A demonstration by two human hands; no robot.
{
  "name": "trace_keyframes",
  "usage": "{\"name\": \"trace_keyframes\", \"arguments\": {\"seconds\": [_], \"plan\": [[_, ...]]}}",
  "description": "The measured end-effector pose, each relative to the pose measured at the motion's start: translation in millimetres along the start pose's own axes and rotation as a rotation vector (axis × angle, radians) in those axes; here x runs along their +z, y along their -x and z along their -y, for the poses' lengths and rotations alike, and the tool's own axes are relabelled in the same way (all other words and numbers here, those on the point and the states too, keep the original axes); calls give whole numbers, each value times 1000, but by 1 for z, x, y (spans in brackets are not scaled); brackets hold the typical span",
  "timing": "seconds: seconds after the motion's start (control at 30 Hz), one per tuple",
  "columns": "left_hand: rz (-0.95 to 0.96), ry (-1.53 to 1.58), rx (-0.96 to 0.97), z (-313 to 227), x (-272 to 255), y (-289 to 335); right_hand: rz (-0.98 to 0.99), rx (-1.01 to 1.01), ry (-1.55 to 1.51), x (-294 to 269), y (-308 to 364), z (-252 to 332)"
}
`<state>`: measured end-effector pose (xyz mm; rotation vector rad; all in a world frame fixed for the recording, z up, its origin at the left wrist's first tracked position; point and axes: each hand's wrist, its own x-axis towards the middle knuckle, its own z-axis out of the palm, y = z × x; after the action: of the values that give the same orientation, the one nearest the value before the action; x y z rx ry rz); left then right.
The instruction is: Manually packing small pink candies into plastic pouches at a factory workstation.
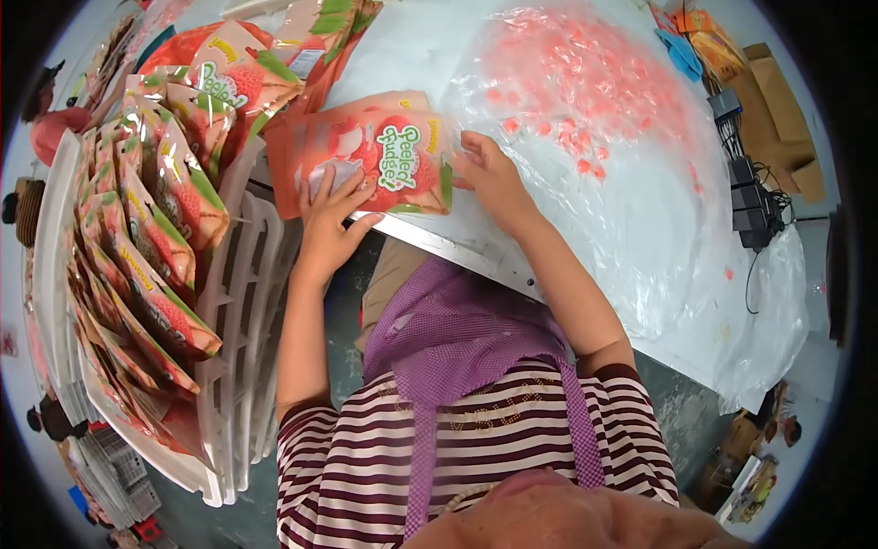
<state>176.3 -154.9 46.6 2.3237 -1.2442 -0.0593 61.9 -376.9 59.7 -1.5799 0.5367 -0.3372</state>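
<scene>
A stack of flat pink snack pouches [366,137] with a fruit picture and green lettering lies at the table's near edge. My left hand [337,212] rests on the left part of the top pouch, fingers spread and flat. At the pouch's right edge is my right hand [498,183], its fingers curled in and closed against that edge; the fingertips are partly hidden. Beyond my right hand, many small pink-red wrapped pieces [585,142] lie heaped on and under clear plastic sheeting [631,247].
On my left, a stack of white plastic crates [240,302] holds rows of filled pouches [151,247]. More pouches [242,78] lie at the far left of the table. Black power adapters and cables [754,206] hang by the right edge, near brown cardboard [777,128].
</scene>
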Motion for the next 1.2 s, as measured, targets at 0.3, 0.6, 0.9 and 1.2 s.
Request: {"name": "trace_keyframes", "arguments": {"seconds": [0.3, 0.6, 0.9, 1.2], "plan": [[-47, 25, 3, 0, 2, -3, -114, 255, -404, 12, -8, -1], [-188, 508, -123, -27, -17, -5, 33, 16, -79, 27, 15, 20], [-232, 954, -322, -66, -21, 11, 157, -587, 197, 49, 38, 22], [-359, 673, -264, -66, -26, 19, 118, -228, -20, 27, 41, 26]]}}
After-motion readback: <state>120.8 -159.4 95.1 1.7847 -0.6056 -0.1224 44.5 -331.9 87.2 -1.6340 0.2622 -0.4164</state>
